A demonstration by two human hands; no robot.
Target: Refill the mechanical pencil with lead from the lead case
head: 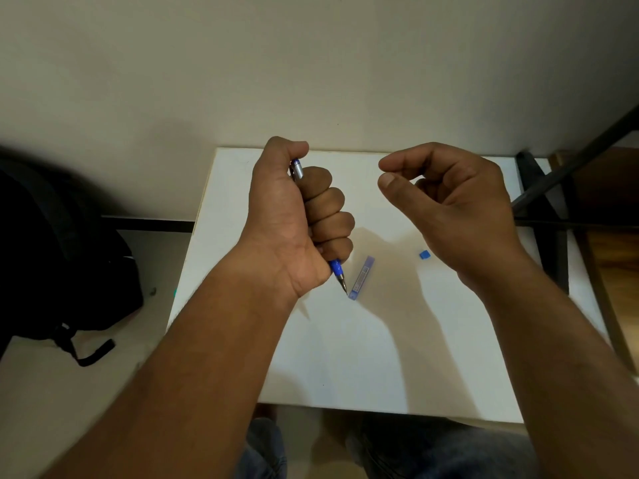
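Observation:
My left hand [297, 216] is fisted around the blue mechanical pencil [337, 271], held above the white table [345, 357]. The thumb presses on the pencil's silver top end [297, 169], and the metal tip points down and to the right. Just right of the tip, the slim translucent blue lead case [362, 278] lies flat on the table. My right hand [449, 205] hovers to the right with thumb and forefinger curled close together; nothing visible sits between them. A small blue cap [424, 254] lies on the table under that hand.
A black backpack [62, 257] rests on the floor to the left of the table. Dark metal furniture legs [546, 188] stand at the right by a wooden floor. A pale wall is behind the table. My knees show below the near edge.

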